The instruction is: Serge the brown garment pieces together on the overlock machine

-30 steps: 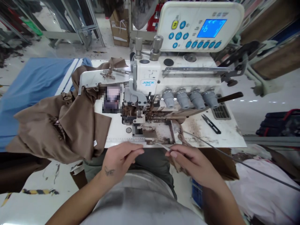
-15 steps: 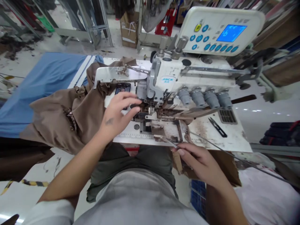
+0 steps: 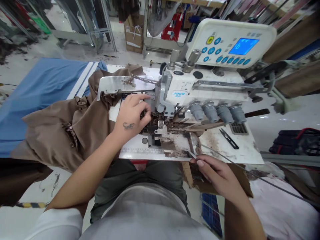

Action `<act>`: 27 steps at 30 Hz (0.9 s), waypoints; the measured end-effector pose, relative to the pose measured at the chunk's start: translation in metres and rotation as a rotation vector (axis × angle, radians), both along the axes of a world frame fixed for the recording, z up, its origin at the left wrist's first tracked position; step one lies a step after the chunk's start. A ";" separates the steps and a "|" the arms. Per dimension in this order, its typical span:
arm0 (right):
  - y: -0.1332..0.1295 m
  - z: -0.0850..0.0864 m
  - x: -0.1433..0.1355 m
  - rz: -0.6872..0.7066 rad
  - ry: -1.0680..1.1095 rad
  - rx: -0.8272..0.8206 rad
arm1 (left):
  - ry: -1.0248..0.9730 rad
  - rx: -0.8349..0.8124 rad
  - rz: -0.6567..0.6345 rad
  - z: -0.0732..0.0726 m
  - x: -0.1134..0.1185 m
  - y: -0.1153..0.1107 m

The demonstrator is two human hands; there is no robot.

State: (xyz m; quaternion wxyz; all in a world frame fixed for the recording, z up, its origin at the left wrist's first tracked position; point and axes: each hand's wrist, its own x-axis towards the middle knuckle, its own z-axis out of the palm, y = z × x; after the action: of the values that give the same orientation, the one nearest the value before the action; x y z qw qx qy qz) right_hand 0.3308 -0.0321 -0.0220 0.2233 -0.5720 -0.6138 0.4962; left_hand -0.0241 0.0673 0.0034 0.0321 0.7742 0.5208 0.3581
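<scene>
A white sewing machine (image 3: 207,86) stands on the white table, its front cover open and brown lint on the parts inside. My left hand (image 3: 132,115) is at the left of the needle area, its fingers bent against the machine parts; whether it grips anything there is hidden. My right hand (image 3: 215,170) is at the table's front edge, thumb and fingers closed on thin metal tweezers (image 3: 191,154) that point up and left toward the open lower part. Brown cloth (image 3: 82,123) lies bunched to the left of my left hand.
Blue cloth (image 3: 50,83) with white stripes covers the table's left end. Black thread snips (image 3: 229,138) lie at the right, near a grey vent (image 3: 239,128). A control panel (image 3: 232,43) with a lit screen rises behind the machine. A dark cable crosses at the right.
My left hand has moved slightly up and its fingers have curled more. The tweezers in my right hand have shifted a little to the right. The view has tilted slightly.
</scene>
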 end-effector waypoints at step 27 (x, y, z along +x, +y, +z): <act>0.006 0.004 -0.020 -0.026 0.004 -0.018 | 0.116 -0.029 -0.264 0.006 -0.012 0.010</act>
State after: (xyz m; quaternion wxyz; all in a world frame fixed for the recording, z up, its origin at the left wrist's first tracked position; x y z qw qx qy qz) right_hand 0.3112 -0.0264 -0.0181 0.2259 -0.5809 -0.6013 0.5000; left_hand -0.0359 0.0774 0.0098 0.0602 0.8549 0.4205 0.2979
